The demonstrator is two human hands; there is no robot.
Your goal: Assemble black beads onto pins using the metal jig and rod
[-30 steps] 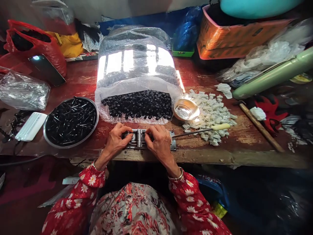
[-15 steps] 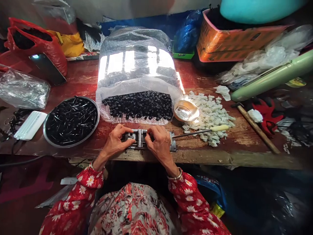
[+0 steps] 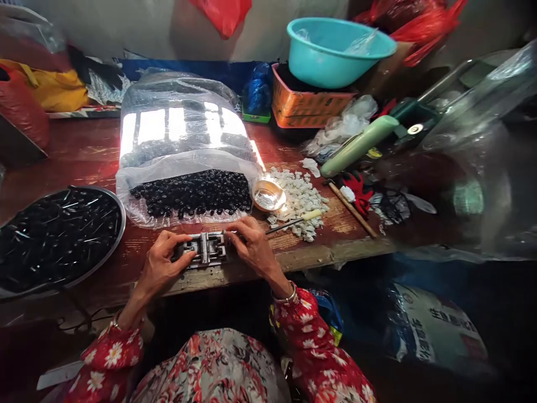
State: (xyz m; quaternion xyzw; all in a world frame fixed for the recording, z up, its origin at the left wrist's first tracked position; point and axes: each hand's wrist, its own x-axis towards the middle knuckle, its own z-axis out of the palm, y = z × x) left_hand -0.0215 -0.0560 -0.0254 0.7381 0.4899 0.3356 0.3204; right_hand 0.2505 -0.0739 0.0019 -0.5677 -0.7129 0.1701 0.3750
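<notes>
The metal jig (image 3: 205, 250) lies near the front edge of the wooden table (image 3: 84, 151), and both hands are on it. The left hand (image 3: 161, 263) reaches it from its left side, and the right hand (image 3: 251, 246) from its right side. The fingers (image 3: 184, 239) of both hands are curled and pressed inward, not spread, and they seem closed on the two ends of the jig. If they also pinch a small piece there, I cannot tell, because the fingers cover that place.

Directly behind the jig lies a clear plastic bag (image 3: 180, 123), with a thick layer of black beads (image 3: 193, 193) in its near end. To the left of the jig is a steel tray (image 3: 125, 215), almost full of black pieces (image 3: 54, 240) with thin pins among them. Behind and to the right of the jig are a small metal bowl (image 3: 268, 196) and a large pile of white bits (image 3: 297, 196). A thin tool (image 3: 293, 222) with a pale handle lies against the near side of this pile, and no hand touches it.

Judging from how things lie, much material remains: many beads in the bag, many pieces in the tray, and many white bits. The pins may mean that the tray pieces are already worked, but I cannot be sure. I see no separate group of finished pieces, so I cannot say how much is done.
</notes>
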